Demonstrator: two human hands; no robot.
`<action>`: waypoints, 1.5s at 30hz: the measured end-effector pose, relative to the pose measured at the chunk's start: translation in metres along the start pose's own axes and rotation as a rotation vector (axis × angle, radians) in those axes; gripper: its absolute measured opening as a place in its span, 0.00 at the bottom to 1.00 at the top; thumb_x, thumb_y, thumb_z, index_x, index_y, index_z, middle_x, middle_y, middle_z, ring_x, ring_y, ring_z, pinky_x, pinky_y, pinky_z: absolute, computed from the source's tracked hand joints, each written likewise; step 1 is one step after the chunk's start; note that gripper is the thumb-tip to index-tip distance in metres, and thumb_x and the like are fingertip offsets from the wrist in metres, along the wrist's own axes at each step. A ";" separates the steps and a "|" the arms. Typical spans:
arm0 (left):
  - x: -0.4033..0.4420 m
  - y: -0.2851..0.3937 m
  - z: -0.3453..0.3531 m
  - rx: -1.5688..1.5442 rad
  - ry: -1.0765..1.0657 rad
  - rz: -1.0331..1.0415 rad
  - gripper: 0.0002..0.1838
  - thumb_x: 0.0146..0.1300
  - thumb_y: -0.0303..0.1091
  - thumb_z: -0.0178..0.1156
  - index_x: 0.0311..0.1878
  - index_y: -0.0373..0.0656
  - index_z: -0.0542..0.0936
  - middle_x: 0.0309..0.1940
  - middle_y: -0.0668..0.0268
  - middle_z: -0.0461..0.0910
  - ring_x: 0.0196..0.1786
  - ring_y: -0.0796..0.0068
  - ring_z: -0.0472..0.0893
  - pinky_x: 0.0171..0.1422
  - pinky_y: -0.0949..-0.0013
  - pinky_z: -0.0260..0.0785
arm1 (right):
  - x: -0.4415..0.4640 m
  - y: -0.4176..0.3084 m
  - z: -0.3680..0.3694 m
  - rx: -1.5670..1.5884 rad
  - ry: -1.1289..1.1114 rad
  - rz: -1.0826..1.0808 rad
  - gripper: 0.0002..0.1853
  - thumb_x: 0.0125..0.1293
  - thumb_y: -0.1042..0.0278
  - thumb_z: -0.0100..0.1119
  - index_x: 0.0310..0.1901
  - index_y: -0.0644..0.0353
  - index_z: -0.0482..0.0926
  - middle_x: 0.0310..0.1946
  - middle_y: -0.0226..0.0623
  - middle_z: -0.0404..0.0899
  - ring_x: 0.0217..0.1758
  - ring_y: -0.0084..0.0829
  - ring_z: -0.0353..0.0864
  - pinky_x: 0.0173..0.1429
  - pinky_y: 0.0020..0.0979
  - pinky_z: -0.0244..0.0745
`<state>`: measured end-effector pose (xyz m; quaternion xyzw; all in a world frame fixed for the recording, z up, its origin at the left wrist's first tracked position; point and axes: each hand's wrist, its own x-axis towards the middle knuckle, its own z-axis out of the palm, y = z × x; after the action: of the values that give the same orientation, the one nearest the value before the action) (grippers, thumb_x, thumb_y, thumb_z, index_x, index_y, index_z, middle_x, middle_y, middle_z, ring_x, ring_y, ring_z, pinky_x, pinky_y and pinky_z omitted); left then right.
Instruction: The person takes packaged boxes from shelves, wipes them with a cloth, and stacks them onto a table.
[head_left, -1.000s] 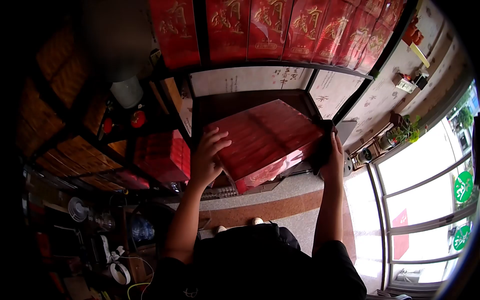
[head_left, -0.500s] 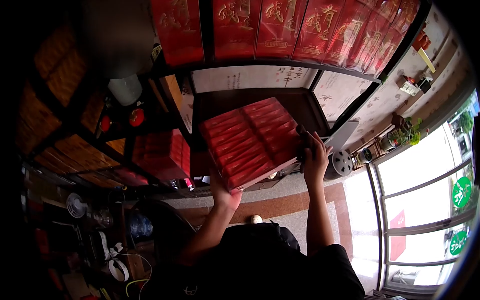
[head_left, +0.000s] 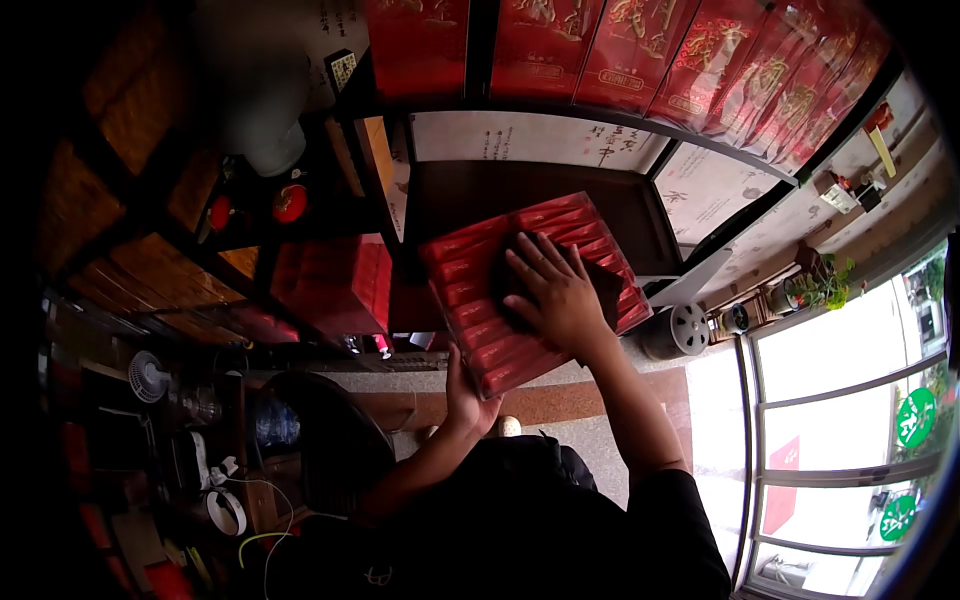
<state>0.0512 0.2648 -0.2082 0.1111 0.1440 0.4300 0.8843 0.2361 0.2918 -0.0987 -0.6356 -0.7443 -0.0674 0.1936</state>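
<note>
A wrapped block of red packs [head_left: 470, 325] is held tilted in front of me. My left hand [head_left: 467, 400] grips its near lower corner, with the thumb along the side and the fingers underneath, partly hidden. On its top face lies my right hand [head_left: 555, 295], fingers spread over a dark cloth [head_left: 600, 290]. Behind the block is a dark brown shelf board [head_left: 450, 200]. Another stack of red packs [head_left: 335, 285] sits on a shelf to the left.
Large red boxes [head_left: 630, 50] with gold writing fill the upper shelf. A grey vase [head_left: 275, 150] and red ornaments [head_left: 290, 203] stand at left. Below them are a small fan [head_left: 148, 375] and a black chair [head_left: 340, 440]. Glass doors [head_left: 840, 430] are at right.
My right hand has gone from the block's right edge onto its top face with the dark cloth. My left hand has shifted from the block's left side to beneath its near corner.
</note>
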 end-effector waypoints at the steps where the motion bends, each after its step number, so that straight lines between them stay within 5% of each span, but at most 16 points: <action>1: -0.003 -0.005 -0.009 -0.004 0.002 -0.001 0.34 0.75 0.61 0.40 0.76 0.51 0.56 0.73 0.65 0.63 0.74 0.63 0.65 0.75 0.54 0.63 | 0.001 0.020 0.005 -0.029 0.054 0.154 0.32 0.68 0.42 0.54 0.69 0.51 0.71 0.74 0.38 0.62 0.78 0.43 0.57 0.79 0.57 0.46; 5: -0.006 -0.010 -0.018 0.160 -0.098 0.073 0.36 0.70 0.46 0.59 0.75 0.46 0.56 0.72 0.60 0.64 0.72 0.61 0.67 0.75 0.50 0.63 | 0.001 0.022 0.012 -0.223 0.061 0.427 0.33 0.71 0.45 0.50 0.70 0.58 0.68 0.75 0.45 0.59 0.79 0.50 0.54 0.77 0.64 0.43; 10: -0.009 -0.002 -0.011 0.219 -0.065 -0.102 0.40 0.62 0.29 0.59 0.76 0.45 0.53 0.70 0.59 0.62 0.74 0.63 0.65 0.76 0.55 0.64 | -0.012 -0.069 0.033 0.097 -0.112 -0.301 0.32 0.65 0.47 0.58 0.69 0.48 0.70 0.77 0.36 0.56 0.81 0.39 0.51 0.79 0.57 0.45; 13: -0.004 -0.007 -0.025 0.196 0.049 -0.113 0.40 0.57 0.23 0.58 0.74 0.45 0.56 0.68 0.62 0.64 0.71 0.65 0.68 0.73 0.58 0.67 | 0.008 -0.056 0.030 0.159 -0.171 -0.389 0.31 0.65 0.46 0.58 0.68 0.45 0.71 0.77 0.32 0.56 0.81 0.36 0.53 0.80 0.53 0.47; 23: -0.004 -0.011 -0.023 0.161 -0.029 0.009 0.38 0.52 0.24 0.58 0.71 0.40 0.62 0.63 0.61 0.71 0.68 0.66 0.71 0.71 0.61 0.69 | 0.027 0.057 0.021 -0.137 0.273 0.464 0.30 0.70 0.48 0.53 0.69 0.51 0.70 0.75 0.42 0.61 0.78 0.50 0.57 0.75 0.61 0.51; 25: -0.002 -0.015 -0.033 0.270 -0.088 0.011 0.40 0.61 0.36 0.61 0.74 0.44 0.56 0.69 0.60 0.66 0.70 0.60 0.70 0.73 0.54 0.68 | 0.022 0.035 0.031 -0.307 0.247 0.659 0.30 0.71 0.48 0.50 0.72 0.49 0.66 0.77 0.40 0.56 0.79 0.51 0.53 0.77 0.61 0.47; 30: -0.003 -0.019 -0.038 0.202 0.044 -0.036 0.39 0.71 0.58 0.51 0.78 0.52 0.51 0.74 0.66 0.59 0.75 0.63 0.64 0.76 0.55 0.62 | -0.023 -0.075 0.032 -0.032 0.001 0.165 0.33 0.66 0.50 0.57 0.72 0.47 0.66 0.78 0.41 0.53 0.81 0.54 0.47 0.75 0.69 0.43; 33: -0.001 -0.023 -0.023 0.227 -0.018 0.099 0.42 0.70 0.69 0.34 0.80 0.59 0.42 0.80 0.68 0.47 0.79 0.65 0.55 0.79 0.55 0.56 | -0.054 -0.099 0.035 0.079 0.008 0.040 0.33 0.63 0.48 0.62 0.70 0.46 0.70 0.76 0.37 0.59 0.79 0.47 0.55 0.76 0.61 0.50; 35: -0.004 -0.021 -0.030 0.185 -0.062 0.072 0.47 0.66 0.75 0.33 0.80 0.54 0.47 0.77 0.70 0.54 0.78 0.66 0.58 0.78 0.56 0.57 | -0.067 -0.083 0.017 0.072 -0.047 -0.016 0.31 0.64 0.48 0.60 0.67 0.47 0.72 0.74 0.36 0.62 0.78 0.42 0.59 0.75 0.56 0.55; 37: -0.003 -0.009 -0.031 0.216 -0.119 -0.039 0.58 0.55 0.81 0.44 0.78 0.46 0.47 0.77 0.60 0.54 0.76 0.61 0.61 0.76 0.52 0.62 | -0.075 -0.055 0.002 0.080 -0.039 0.057 0.32 0.61 0.50 0.63 0.68 0.44 0.72 0.75 0.37 0.62 0.78 0.46 0.58 0.77 0.54 0.52; 39: -0.003 -0.010 -0.030 0.290 -0.038 -0.051 0.58 0.56 0.79 0.48 0.77 0.42 0.50 0.75 0.59 0.58 0.75 0.61 0.63 0.74 0.52 0.64 | -0.080 -0.014 -0.004 -0.042 0.029 0.211 0.32 0.62 0.50 0.62 0.68 0.46 0.71 0.75 0.39 0.60 0.79 0.47 0.56 0.78 0.53 0.50; 45: -0.007 -0.008 -0.007 0.140 0.049 -0.105 0.56 0.59 0.83 0.32 0.77 0.45 0.56 0.75 0.59 0.60 0.74 0.58 0.64 0.77 0.48 0.59 | -0.066 0.031 0.012 -0.212 0.199 0.598 0.30 0.71 0.53 0.51 0.72 0.51 0.66 0.77 0.44 0.54 0.80 0.52 0.50 0.78 0.60 0.45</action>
<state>0.0509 0.2548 -0.2165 0.1543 0.2009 0.3747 0.8919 0.2713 0.2404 -0.1390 -0.8328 -0.4911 -0.1464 0.2091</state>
